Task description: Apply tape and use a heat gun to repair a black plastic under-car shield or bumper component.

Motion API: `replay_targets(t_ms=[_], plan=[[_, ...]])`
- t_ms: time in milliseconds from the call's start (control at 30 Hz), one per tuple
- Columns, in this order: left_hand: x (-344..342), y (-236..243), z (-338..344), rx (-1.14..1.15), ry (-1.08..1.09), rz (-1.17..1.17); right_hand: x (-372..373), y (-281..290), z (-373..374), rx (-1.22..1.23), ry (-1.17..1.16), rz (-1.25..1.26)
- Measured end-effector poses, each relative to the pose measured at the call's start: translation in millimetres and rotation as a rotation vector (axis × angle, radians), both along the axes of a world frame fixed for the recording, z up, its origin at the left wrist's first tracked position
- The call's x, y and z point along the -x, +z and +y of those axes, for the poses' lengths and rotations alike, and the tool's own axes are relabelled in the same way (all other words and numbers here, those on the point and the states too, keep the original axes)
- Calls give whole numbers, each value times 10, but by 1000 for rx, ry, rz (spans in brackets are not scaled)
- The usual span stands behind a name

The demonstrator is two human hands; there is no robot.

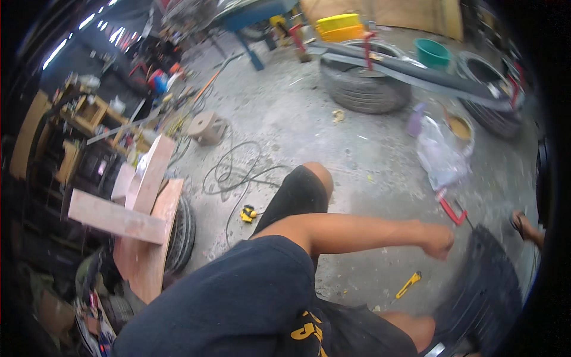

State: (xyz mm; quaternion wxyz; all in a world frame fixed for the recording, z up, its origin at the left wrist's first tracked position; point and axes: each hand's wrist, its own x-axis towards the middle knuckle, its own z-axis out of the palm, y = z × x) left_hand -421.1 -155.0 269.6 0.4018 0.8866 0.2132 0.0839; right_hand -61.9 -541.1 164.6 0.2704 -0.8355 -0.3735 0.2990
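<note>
Hovering over the grey workshop floor [357, 184] near a black panel [485, 279], the left hand [439, 241] curls, whether pinching anything I cannot tell; yellow lettering [307, 332] marks the shirt [226, 297].

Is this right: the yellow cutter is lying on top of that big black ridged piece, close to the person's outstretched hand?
Not quite: the yellow cutter lies on the grey floor, not on the black ridged piece, as the head view shows. It is close to the outstretched left hand.

yellow knife [408, 285] (black panel [483, 285])
</note>
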Motion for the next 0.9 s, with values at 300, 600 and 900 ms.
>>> replay_targets(t_ms=[300, 600, 900], plan=[[2225, 316, 56, 233, 199, -15, 1045, 722, 1358, 98, 672, -389], [3872, 421, -22, 524, 1000, -377, 3156, 3115, 2878, 332, 980, -337], [6346, 2582, -912, 907, 1729, -336, 5640, 5113, 5381, 753, 686, 354]])
